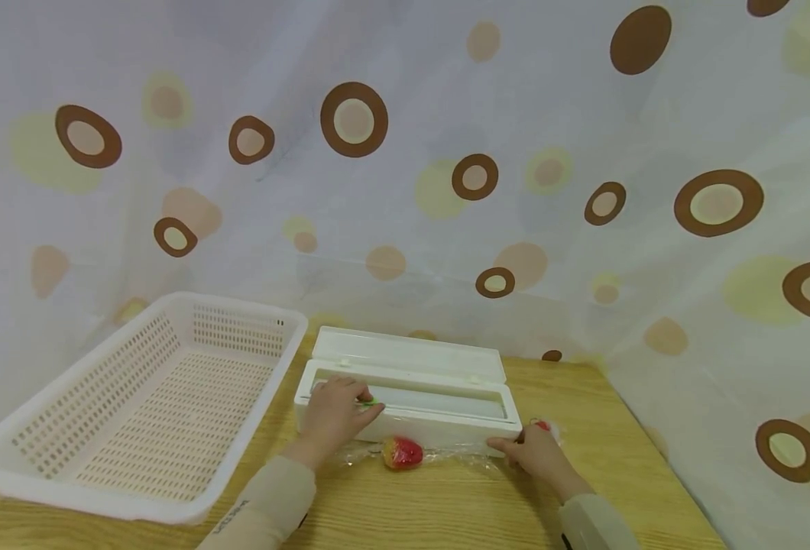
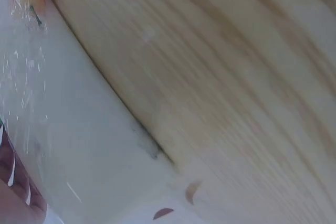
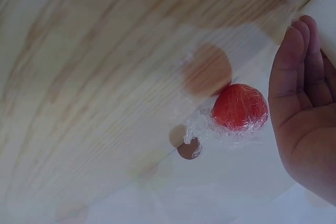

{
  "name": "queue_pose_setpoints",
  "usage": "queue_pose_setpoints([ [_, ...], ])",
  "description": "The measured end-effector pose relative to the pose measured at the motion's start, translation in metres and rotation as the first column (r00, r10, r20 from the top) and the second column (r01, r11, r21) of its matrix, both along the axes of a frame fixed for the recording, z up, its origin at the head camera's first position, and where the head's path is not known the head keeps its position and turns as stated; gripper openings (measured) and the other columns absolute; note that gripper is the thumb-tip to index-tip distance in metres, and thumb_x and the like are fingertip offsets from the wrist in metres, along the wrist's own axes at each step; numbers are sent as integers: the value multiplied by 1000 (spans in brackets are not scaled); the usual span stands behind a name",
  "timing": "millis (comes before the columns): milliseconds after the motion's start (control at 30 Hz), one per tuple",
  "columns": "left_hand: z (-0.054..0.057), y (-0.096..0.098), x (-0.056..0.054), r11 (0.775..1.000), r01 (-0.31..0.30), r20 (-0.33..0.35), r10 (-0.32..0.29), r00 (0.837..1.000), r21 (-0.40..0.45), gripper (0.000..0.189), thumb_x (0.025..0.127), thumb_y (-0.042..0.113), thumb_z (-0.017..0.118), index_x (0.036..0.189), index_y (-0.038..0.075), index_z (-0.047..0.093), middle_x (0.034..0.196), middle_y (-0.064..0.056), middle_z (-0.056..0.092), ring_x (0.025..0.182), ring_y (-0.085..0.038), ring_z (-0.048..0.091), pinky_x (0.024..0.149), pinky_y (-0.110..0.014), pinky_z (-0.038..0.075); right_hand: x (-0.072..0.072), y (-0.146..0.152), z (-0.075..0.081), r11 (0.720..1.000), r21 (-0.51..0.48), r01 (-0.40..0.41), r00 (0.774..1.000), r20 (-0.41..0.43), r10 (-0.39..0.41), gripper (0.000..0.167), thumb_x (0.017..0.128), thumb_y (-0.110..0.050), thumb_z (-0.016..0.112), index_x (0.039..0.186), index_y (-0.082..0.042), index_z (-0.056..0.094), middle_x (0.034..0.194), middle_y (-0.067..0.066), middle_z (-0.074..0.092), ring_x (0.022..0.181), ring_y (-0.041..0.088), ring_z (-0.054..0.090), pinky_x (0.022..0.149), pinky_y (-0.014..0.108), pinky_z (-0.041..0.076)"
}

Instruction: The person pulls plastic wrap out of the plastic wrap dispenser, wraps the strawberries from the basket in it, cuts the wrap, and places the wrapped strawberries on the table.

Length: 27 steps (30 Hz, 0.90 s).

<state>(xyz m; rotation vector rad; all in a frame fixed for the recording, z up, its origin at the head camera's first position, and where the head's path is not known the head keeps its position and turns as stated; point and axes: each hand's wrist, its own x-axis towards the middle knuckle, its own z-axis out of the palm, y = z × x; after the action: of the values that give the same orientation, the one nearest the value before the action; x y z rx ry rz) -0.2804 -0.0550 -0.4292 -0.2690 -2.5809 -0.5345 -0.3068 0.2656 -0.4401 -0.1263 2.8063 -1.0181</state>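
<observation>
A long white cling film box (image 1: 439, 437) stands on the table with its lid (image 1: 408, 355) raised and a pale roll (image 1: 439, 400) inside. My left hand (image 1: 334, 412) is over its front rim, thumb and index finger pinching a small green slider (image 1: 370, 402). Only part of this hand (image 2: 18, 195) shows in the left wrist view. My right hand (image 1: 539, 454) touches the box's right end, its fingers fairly straight in the right wrist view. Clear film hangs down the front, where a red and yellow fruit (image 1: 403, 453) lies against it.
A big white plastic basket (image 1: 202, 500) stands on the left of the wooden table (image 1: 405, 519). Beyond the box's right end lies a red fruit (image 3: 240, 107) wrapped in film. A spotted curtain (image 1: 405, 206) hangs behind and to the right.
</observation>
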Motion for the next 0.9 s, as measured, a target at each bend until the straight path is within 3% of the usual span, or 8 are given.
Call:
queue_pose_setpoints([
  [233,-1,8,1,995,-95,-41,95,995,-6,23,81,35,70,69,20,57,74,8,63,80,-15,59,72,-35,44,0,-2,-2,1000,19,16,1000,-20,-16,45,82,-42,68,58,-3,61,49,0,53,45,8,36,45,22,29],
  [467,-1,4,-1,988,-149,-31,150,988,35,21,79,27,70,67,19,55,75,4,63,76,-18,58,74,-40,43,-1,0,-2,1000,13,3,1000,-31,-3,47,81,-43,68,58,-3,61,47,-1,51,44,8,33,44,22,29],
  [600,0,0,1,982,-177,15,176,984,69,20,80,26,68,69,19,53,88,0,64,88,-23,56,82,-47,42,0,1,-2,1000,15,-8,999,-39,9,48,81,-44,67,57,-4,61,47,-1,51,44,8,32,43,22,28],
  [733,2,-1,5,962,-201,74,191,979,186,17,80,24,68,72,17,55,110,-11,58,107,-34,48,93,-57,33,0,1,-2,1000,14,-10,1000,-28,11,49,81,-46,67,58,-4,60,48,0,51,44,9,32,43,23,29],
  [833,5,-4,7,935,-217,117,191,975,282,15,80,21,68,85,11,58,122,-19,48,117,-41,41,96,-62,27,-1,1,-2,1000,16,-6,1000,-25,6,48,81,-46,67,58,-4,61,49,0,53,45,9,35,44,23,30],
  [900,6,-6,7,923,-221,135,187,973,315,24,81,18,66,100,6,57,126,-22,43,119,-44,39,96,-61,28,-1,1,-2,1000,21,5,1000,-28,-4,47,81,-45,67,59,-4,61,50,1,54,46,9,37,45,23,31],
])
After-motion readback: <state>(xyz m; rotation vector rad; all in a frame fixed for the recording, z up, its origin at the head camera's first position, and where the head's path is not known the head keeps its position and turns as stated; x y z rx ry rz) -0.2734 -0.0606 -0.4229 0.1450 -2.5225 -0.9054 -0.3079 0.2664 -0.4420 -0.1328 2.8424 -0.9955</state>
